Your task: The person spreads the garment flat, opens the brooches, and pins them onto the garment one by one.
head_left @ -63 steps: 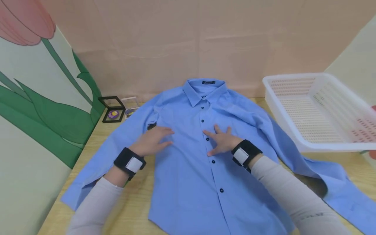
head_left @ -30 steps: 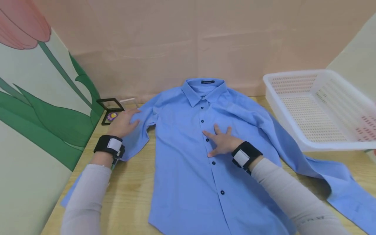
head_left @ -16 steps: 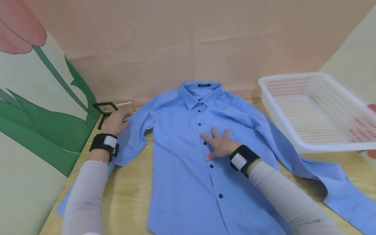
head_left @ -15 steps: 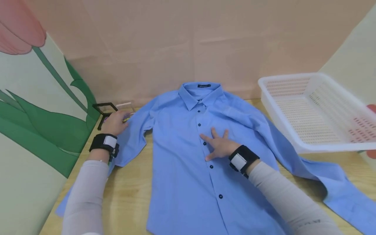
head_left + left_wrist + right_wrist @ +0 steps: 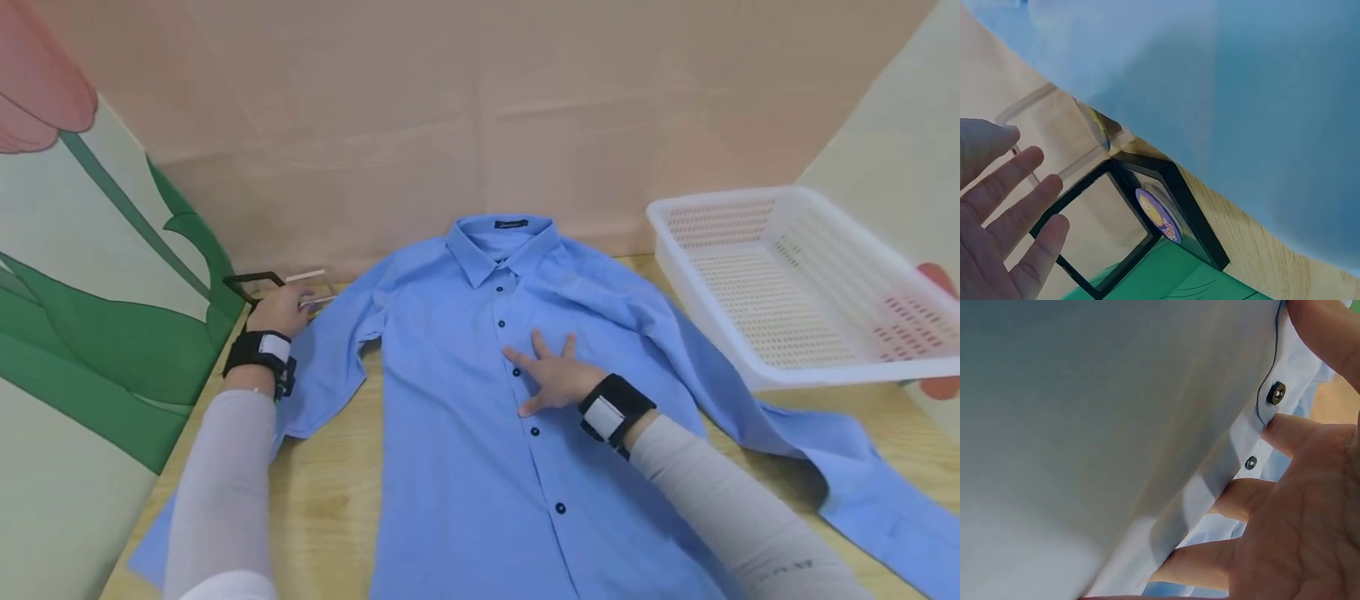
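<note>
A light blue button-up shirt lies spread face up, collar at the back, its dark buttons running down the front. My right hand rests on its chest beside the button placket, fingers spread. My left hand is over two small display cases at the back left, past the shirt's left-side sleeve. In the left wrist view its fingers are parted, in front of the raised lid of a clear case. Below that stands an opened black-framed case with a purple and yellow round badge inside.
A white perforated plastic basket stands at the back right beside the shirt's other sleeve. The wooden tabletop shows left of the shirt's body. A pinkish covering hangs behind, and a tulip-patterned panel borders the left.
My left hand has moved off the shirt's body, across the sleeve, to the cases at the back left. That sleeve now appears folded partway. My right hand stays on the chest; the view shifted slightly.
</note>
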The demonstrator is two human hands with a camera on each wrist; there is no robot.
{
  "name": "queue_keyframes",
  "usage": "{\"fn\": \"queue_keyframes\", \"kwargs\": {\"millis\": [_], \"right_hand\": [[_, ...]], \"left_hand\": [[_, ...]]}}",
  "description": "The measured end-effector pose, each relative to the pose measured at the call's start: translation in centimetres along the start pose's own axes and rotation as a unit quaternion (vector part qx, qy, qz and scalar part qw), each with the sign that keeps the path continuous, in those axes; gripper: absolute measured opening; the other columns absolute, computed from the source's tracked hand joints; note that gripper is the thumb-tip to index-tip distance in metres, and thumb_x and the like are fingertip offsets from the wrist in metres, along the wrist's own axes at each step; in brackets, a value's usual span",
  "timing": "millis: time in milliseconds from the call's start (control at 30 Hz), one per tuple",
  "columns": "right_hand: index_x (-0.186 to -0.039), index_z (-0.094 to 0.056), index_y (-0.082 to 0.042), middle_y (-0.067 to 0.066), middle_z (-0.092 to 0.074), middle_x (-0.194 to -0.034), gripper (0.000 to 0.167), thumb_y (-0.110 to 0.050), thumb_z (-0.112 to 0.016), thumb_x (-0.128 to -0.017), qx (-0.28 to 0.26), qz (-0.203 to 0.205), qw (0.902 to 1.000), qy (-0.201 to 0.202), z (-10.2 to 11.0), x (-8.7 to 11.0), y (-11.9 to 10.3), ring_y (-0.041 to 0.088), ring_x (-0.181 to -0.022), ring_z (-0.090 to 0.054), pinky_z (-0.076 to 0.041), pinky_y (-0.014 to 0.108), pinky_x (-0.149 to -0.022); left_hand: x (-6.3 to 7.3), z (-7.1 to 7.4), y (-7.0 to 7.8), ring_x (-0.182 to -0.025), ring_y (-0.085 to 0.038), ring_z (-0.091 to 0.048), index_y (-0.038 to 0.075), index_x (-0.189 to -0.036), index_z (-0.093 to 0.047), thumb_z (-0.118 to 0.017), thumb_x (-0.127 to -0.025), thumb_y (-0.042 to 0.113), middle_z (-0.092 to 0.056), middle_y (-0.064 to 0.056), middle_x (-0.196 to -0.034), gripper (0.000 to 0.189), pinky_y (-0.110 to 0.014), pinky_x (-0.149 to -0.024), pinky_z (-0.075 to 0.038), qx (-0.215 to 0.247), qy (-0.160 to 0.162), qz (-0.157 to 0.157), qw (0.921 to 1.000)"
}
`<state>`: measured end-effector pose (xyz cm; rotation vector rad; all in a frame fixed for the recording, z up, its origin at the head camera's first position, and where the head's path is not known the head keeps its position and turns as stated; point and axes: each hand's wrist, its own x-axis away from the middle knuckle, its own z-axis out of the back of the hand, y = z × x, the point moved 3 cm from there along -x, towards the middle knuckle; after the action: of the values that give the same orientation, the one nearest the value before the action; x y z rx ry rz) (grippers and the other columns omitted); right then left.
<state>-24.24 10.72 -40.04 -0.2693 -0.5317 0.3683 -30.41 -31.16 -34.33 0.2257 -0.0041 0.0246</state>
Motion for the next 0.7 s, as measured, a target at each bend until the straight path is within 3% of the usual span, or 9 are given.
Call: {"fn": "queue_keyframes", "kwargs": {"millis": [267, 467, 700], "right_hand": [[-0.16, -0.016, -0.032, 0.02, 0.012, -0.166, 0.098, -0.043, -0.077, -0.084, -0.002, -0.009, 1.0, -0.002, -0.2, -0.1, 0.1, 0.064, -0.138, 0.022, -0.009, 0.091, -0.093], [-0.16, -0.015, -0.032, 0.021, 0.012, -0.165, 0.098, -0.044, -0.076, -0.084, 0.002, 0.002, 1.0, -0.002, -0.3, -0.1, 0.0, 0.065, -0.138, 0.022, -0.008, 0.091, -0.094], [-0.16, -0.015, -0.03, 0.023, 0.012, -0.165, 0.097, -0.042, -0.076, -0.085, 0.001, 0.01, 0.9999, -0.004, -0.1, 0.1, 0.1, 0.066, -0.137, 0.022, -0.011, 0.09, -0.095]], "left_hand": [[-0.3, -0.3, -0.3, -0.106, -0.045, -0.063, -0.002, -0.137, -0.054, -0.05, -0.099, 0.008, -0.062, -0.028, -0.127, 0.039, -0.055, -0.087, -0.051, -0.004, -0.03, 0.02, 0.9993], [-0.8, -1.5, -0.9, -0.116, -0.046, -0.059, -0.002, -0.135, -0.055, -0.052, -0.098, 0.005, -0.061, -0.028, -0.129, 0.038, -0.059, -0.098, -0.047, 0.004, -0.03, 0.029, 0.9991], [-1.6, -2.5, -1.0, -0.116, -0.046, -0.059, 0.001, -0.132, -0.059, -0.05, -0.095, 0.001, -0.063, -0.025, -0.128, 0.038, -0.06, -0.097, -0.047, 0.0, -0.032, 0.04, 0.9987]]}}
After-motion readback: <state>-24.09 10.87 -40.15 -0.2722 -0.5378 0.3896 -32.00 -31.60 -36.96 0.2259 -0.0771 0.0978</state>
